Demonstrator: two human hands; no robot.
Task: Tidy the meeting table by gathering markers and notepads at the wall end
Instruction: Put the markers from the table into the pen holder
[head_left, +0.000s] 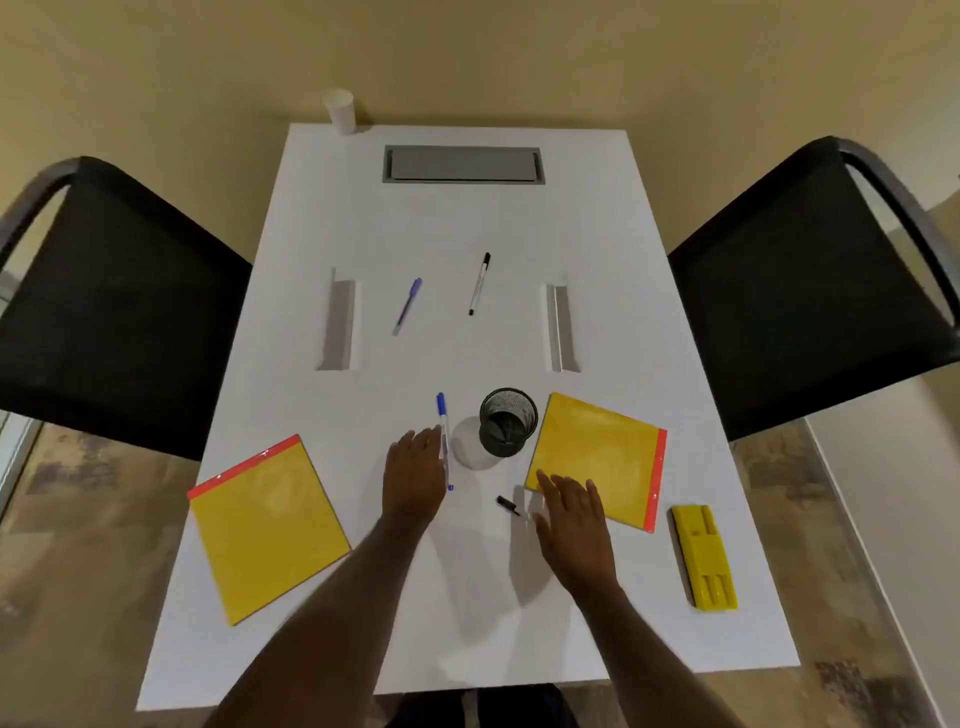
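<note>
Both hands (414, 475) (574, 525) lie flat beside blue marker (443, 435).

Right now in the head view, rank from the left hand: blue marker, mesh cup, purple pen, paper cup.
1. Blue marker, at the left hand's fingertips.
2. Mesh cup, just right.
3. Purple pen, mid-table.
4. Paper cup, at the wall end.

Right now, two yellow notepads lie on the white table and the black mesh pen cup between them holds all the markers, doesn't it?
Not quite. The head view shows two yellow notepads on the white table, but the black mesh pen cup looks empty. The markers lie loose: a purple one, a black-capped one, and a blue-capped one beside the left hand.
</note>
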